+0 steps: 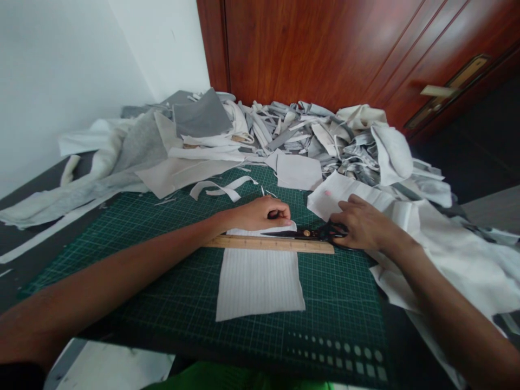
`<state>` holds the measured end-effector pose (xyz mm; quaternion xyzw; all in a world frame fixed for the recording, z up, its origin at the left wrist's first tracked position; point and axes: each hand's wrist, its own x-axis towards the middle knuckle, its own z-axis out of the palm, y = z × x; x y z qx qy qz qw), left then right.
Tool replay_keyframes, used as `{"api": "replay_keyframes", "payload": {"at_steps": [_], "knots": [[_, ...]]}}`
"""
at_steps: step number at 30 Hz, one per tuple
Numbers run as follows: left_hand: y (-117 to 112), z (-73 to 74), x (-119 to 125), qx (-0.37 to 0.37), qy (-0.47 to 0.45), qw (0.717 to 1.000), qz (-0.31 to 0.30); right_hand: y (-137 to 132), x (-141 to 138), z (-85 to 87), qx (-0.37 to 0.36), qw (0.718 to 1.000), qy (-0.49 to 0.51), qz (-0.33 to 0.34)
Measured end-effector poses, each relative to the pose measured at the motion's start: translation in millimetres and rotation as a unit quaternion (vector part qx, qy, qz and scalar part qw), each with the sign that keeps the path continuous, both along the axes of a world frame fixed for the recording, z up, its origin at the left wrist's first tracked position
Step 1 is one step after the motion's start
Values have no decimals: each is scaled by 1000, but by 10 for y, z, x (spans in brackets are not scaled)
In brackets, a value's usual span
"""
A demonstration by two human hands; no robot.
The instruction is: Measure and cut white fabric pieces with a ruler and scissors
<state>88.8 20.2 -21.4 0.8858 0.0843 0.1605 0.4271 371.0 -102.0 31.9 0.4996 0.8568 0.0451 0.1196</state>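
Observation:
A ribbed white piece of fabric point(260, 284) lies on the green cutting mat point(170, 290). Across its upper part runs a wooden ruler point(276, 244). Just above the ruler my left hand point(260, 213) is closed, thumb and fingers curled together at the fabric's far edge; the exact grip is partly hidden. Black scissors point(300, 233) lie nearly flat along the ruler's far side, blades pointing left over the fabric strip beneath my left hand. Around their handles my right hand point(359, 223) is closed. Whether the blades are parted is hard to make out.
Curled cut strips point(227, 189) rest on the mat beyond my left hand. A large heap of grey and white scraps point(292, 130) spreads along the back. Pale cloth point(450, 244) covers the right side, under my right forearm. Behind stands a wooden door point(325, 51).

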Motion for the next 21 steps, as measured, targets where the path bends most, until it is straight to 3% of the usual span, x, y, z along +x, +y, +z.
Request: {"api": "replay_keyframes", "payload": {"at_steps": [8,21], "knots": [[-24,34,1,-26,16,1000,-3,142,-65,71,-20,999,-5,35],[-50,41,2,-24,5,1000,2,118,-225,86,-18,999,-13,32]]}}
